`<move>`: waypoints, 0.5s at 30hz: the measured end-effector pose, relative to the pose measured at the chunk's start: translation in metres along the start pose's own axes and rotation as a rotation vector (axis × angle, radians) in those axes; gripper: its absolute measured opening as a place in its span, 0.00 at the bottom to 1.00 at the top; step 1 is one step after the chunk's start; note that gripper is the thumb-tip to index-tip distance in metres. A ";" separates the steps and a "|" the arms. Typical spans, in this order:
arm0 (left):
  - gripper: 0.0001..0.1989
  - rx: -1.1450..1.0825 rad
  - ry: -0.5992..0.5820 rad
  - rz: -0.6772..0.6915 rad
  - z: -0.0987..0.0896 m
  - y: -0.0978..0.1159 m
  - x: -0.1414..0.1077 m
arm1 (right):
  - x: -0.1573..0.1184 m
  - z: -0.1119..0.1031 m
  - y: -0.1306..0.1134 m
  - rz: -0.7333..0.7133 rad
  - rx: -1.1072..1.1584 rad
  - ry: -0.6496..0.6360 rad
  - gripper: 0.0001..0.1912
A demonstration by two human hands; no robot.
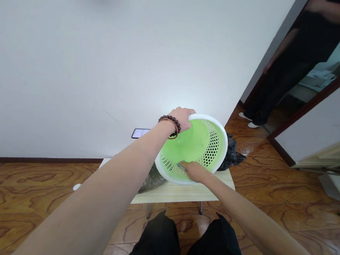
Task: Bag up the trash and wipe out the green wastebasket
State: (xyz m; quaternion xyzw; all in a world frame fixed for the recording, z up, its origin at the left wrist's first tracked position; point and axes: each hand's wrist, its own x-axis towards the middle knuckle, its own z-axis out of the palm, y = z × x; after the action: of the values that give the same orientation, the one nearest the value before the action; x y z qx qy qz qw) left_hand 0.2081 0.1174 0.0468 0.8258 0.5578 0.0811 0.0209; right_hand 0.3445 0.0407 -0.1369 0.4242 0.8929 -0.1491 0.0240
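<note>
A green basket (191,140) with a white rim and holes round its side is tilted with its opening toward me, above a small pale wooden table (179,194). My left hand (182,116), below a wrist with dark beads, grips the basket's upper left rim. Inside the basket near its lower side is my right hand (192,170), closed on a small greyish item (181,166) against the wall. What the item is cannot be made out.
A phone (140,133) lies left of the basket. A black plastic bag (232,153) sits at the table's right, and a dark translucent bag (152,179) at its left. A person (303,51) in black stands by the doorway at the right. The white wall (104,60) rises behind.
</note>
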 end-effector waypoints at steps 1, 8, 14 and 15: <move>0.24 -0.001 -0.008 -0.005 -0.001 0.001 0.000 | -0.010 -0.001 0.000 -0.053 -0.013 0.009 0.22; 0.22 0.007 0.016 0.037 0.001 0.001 0.002 | -0.041 0.005 -0.006 -0.174 -0.143 0.097 0.23; 0.23 0.023 0.015 0.030 0.001 0.001 0.000 | 0.002 0.001 -0.012 0.023 -0.106 0.071 0.18; 0.23 0.026 0.012 0.030 0.001 0.001 -0.001 | 0.007 -0.004 -0.010 0.026 -0.060 0.028 0.17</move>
State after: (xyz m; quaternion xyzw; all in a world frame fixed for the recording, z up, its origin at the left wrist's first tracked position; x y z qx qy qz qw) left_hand 0.2084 0.1165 0.0462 0.8338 0.5464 0.0789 0.0054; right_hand 0.3326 0.0410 -0.1323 0.4370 0.8916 -0.1160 0.0264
